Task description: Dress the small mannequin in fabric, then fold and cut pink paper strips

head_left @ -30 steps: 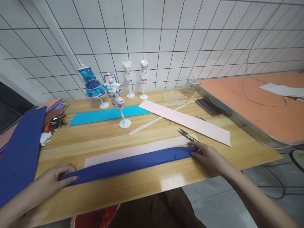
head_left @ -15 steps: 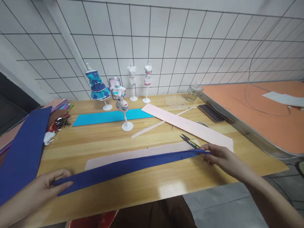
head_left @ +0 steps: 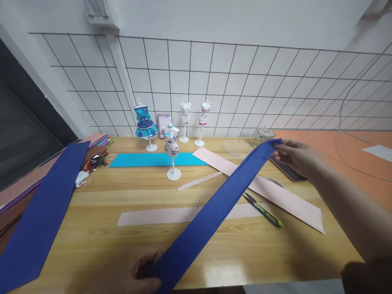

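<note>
A long dark blue fabric strip [head_left: 211, 210] stretches diagonally between my two hands, above the wooden table. My left hand [head_left: 134, 269], smeared by motion, pinches its near end low in the picture. At the far end, my right hand [head_left: 294, 157] is closed on the strip's tip, raised above a dark phone [head_left: 288, 167]. Under the blue strip lies a pale pink strip [head_left: 147, 217], partly covered by it. Yellow-and-green thread snips [head_left: 265, 211] rest on the right end of that pink strip, their blades pointing up and left.
Another pink strip [head_left: 288, 200] lies slanted at right, and a bright blue strip [head_left: 137, 160] runs across the back. Small mannequins stand there, one wearing a blue dress [head_left: 146, 124]. A wide dark blue piece [head_left: 45, 220] covers the left side. An orange surface [head_left: 324, 151] adjoins at right.
My right hand has lifted its end of the blue strip up and away, and my left hand has moved right and nearer. The strip now slants steeply. The view has shifted too.
</note>
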`<state>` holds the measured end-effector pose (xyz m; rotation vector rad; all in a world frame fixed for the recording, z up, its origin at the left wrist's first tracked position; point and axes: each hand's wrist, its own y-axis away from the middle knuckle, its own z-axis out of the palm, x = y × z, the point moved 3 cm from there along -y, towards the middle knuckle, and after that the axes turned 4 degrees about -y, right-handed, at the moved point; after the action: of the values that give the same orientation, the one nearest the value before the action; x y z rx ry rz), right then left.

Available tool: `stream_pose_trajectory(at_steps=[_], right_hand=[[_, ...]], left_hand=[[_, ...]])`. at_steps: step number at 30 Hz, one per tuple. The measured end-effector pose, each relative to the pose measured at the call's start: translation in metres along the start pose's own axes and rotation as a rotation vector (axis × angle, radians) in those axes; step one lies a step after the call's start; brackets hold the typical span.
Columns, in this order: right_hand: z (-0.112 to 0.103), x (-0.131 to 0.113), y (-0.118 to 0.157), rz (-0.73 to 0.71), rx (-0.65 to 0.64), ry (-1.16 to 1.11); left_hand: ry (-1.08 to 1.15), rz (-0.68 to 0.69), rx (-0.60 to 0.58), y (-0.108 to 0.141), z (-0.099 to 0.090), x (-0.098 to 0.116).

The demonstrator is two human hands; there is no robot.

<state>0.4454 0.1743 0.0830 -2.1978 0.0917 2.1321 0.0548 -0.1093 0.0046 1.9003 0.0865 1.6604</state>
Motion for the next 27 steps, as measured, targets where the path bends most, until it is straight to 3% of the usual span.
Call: stream_pose_trajectory(at_steps=[4,6,10,14,16,19,24,27], right_hand=[[0.032,-0.001,-0.055,0.011,0.036,0.041],[0.047,0.0,-0.081,-0.001,0.063,0.05],[0.071,-0.006,-0.121,-0.085,0.11,0.055],[0.087,-0.006,-0.13,-0.156,0.075,0.093],[0.092,0.002,-0.119,-0.153,0.009,0.143],[0.091,0.023,-0.08,-0.134,-0.106,0.241],[0.072,0.059,0.03,-0.174,-0.287,0.48],[0.061,0.078,0.099,-0.083,-0.363,0.459]], left_hand=[[0.436,-0.016,-0.17,-0.034,0.034,0.014],[0.551,-0.003,-0.222,-0.053,0.045,0.018],[0.58,0.064,-0.148,-0.094,0.056,0.03],[0.631,0.025,-0.081,-0.132,0.064,0.046],[0.673,0.008,-0.035,-0.15,0.067,0.051],[0.72,-0.04,0.014,-0.171,0.072,0.055],[0.757,-0.091,-0.046,-0.179,0.077,0.054],[0.727,-0.07,-0.099,-0.175,0.08,0.053]])
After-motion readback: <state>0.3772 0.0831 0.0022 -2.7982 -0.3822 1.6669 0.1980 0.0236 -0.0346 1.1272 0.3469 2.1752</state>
